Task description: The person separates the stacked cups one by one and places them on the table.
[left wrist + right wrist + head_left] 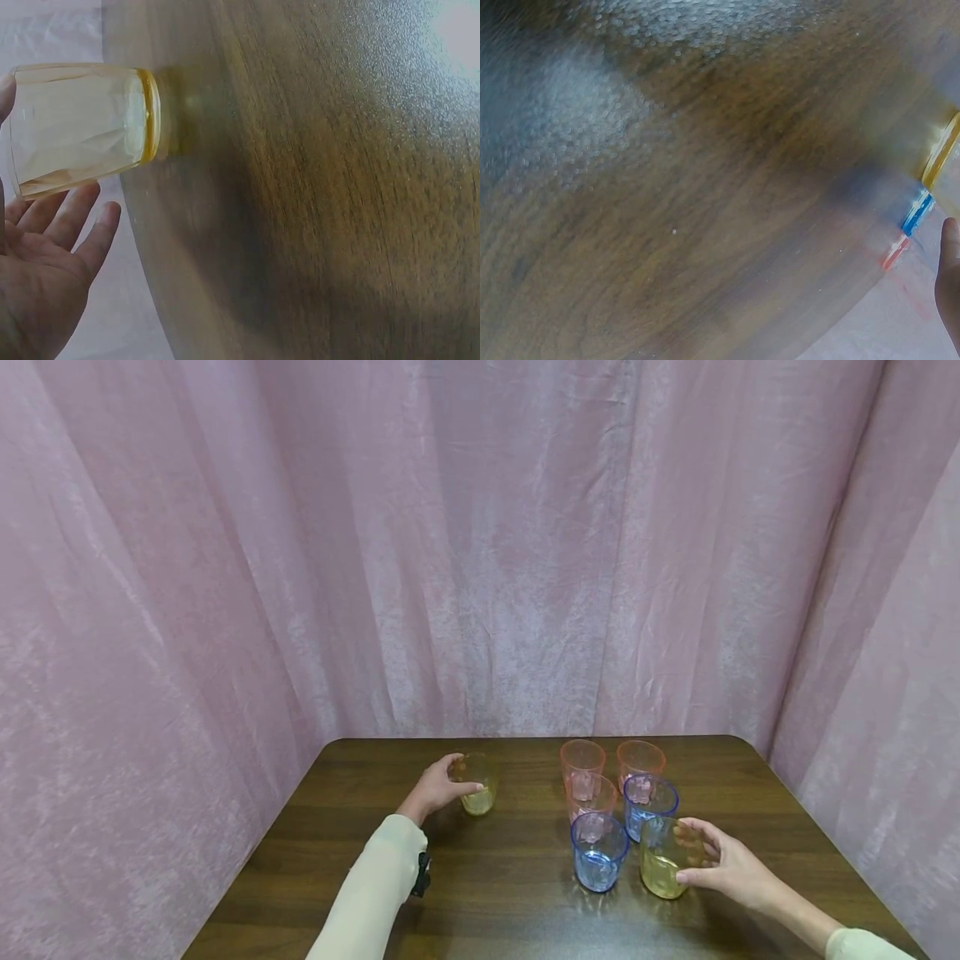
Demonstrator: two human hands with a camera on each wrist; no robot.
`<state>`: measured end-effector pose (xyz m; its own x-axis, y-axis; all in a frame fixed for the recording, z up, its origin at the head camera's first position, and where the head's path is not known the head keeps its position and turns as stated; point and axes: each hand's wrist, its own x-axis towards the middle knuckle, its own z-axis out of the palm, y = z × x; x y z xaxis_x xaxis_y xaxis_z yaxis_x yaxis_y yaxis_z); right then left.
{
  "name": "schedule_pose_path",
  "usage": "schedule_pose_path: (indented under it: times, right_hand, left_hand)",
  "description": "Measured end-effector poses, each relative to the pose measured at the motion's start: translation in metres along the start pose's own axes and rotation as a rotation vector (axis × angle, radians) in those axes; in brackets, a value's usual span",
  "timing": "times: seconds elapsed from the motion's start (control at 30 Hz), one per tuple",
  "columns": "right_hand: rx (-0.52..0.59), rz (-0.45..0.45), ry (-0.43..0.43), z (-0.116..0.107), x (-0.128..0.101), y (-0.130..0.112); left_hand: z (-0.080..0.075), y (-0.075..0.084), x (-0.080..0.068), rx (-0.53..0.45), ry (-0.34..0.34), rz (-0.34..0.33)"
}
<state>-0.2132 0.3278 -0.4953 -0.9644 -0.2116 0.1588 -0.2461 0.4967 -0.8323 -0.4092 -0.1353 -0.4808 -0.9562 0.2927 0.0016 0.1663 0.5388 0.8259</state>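
Observation:
My left hand (pixel 438 787) grips a clear yellow drinking glass (pixel 477 802) at the left-centre of the table, thumb on the near side and fingers round the far side. In the left wrist view this glass (pixel 82 127) stands upright relative to the wood, its thick amber base close to the surface. My right hand (pixel 731 867) holds another yellow glass (pixel 660 868) at the front right, thumb low on its side. Only the base edge of that glass (pixel 941 154) and part of the right hand (pixel 949 285) show in the right wrist view.
Left of the right-hand glass stand two blue glasses, one nearer (pixel 599 864) and one farther back (pixel 637 818). Behind them are three pink glasses, one at the back left (pixel 582 760), one at the back right (pixel 641 756). The brown wooden table (pixel 337 860) meets pink curtains (pixel 487 568).

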Motion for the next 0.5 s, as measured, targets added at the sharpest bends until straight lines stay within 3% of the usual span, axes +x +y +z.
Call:
schedule_pose_path:
  times: [0.5]
  right_hand:
    - [0.015,0.007,-0.010,0.000,-0.001,0.001]
  left_hand:
    - [0.009,0.014,0.002,0.069,0.045,0.069]
